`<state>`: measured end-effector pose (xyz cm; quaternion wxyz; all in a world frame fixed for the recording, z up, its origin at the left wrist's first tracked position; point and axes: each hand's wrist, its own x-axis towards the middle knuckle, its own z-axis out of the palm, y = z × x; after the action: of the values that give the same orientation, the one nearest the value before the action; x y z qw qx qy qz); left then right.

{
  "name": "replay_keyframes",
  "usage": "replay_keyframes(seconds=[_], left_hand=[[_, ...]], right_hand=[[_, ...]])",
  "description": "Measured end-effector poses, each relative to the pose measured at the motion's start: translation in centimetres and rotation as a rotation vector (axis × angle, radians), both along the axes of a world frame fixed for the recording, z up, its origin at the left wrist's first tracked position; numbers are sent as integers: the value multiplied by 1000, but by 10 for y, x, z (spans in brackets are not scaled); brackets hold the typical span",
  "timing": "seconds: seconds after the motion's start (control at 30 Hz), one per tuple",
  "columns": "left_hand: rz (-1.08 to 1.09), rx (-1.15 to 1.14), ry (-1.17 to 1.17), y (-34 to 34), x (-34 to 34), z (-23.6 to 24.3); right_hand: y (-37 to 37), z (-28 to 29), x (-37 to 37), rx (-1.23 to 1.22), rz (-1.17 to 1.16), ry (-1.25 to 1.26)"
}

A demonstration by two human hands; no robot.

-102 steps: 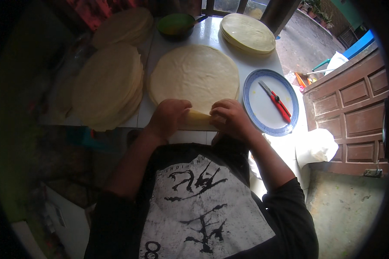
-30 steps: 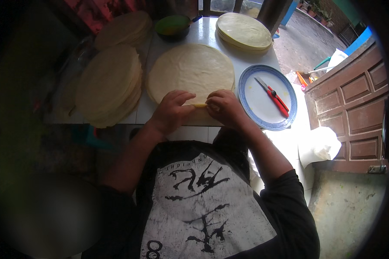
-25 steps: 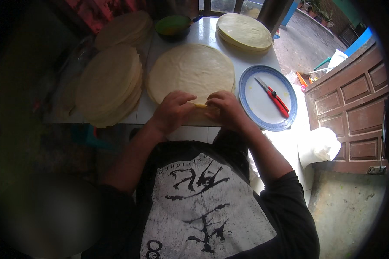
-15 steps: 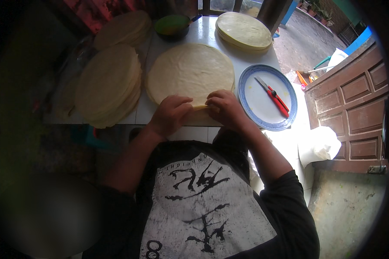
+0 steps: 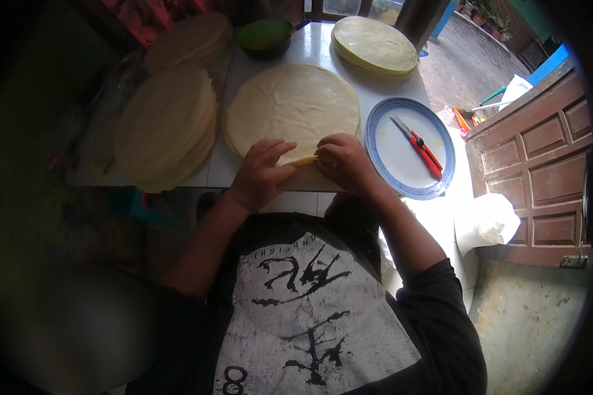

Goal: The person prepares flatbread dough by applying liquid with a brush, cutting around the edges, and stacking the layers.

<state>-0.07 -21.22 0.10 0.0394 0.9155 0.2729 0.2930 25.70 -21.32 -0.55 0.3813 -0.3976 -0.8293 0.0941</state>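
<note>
A stack of thin, round, pale dough sheets (image 5: 291, 108) lies in front of me on the white tiled table (image 5: 310, 41). At its near edge my right hand (image 5: 346, 162) is closed, pinching the rim of the dough sheet, which looks slightly raised there. My left hand (image 5: 262, 176) rests at the same edge, left of the right one. Its thumb and fingers are apart, and it grips nothing that I can see. The fingertips of the right hand are partly hidden by the hand itself.
To the right, a blue-rimmed white plate (image 5: 379, 158) carries red-handled scissors (image 5: 427, 155). More dough-sheet stacks stand at left (image 5: 165, 125), far left (image 5: 190, 43) and far right (image 5: 375, 45). A green bowl (image 5: 265, 38) sits at the back. A brown door (image 5: 540, 171) is at right.
My left hand's fingers have spread and come off the sheet's edge. The right hand keeps its pinch at the rim, having shifted only slightly.
</note>
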Motion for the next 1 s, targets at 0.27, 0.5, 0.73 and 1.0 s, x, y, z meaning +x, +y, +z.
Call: replay_keyframes(seconds=[0.27,0.5,0.73,1.0], left_hand=[[-6,13,-10,3,2,-4],[-49,-39,-16,10,2,-4],[4,-144,62,21,3,0],[229,-531,-126,57,6,28]], right_hand=[[-3,-6,3,-23,-3,-19],[-7,-1,4,-50,22,-39],[6,14,0,-123,34,-214],[66,41,3,-278,35,-65]])
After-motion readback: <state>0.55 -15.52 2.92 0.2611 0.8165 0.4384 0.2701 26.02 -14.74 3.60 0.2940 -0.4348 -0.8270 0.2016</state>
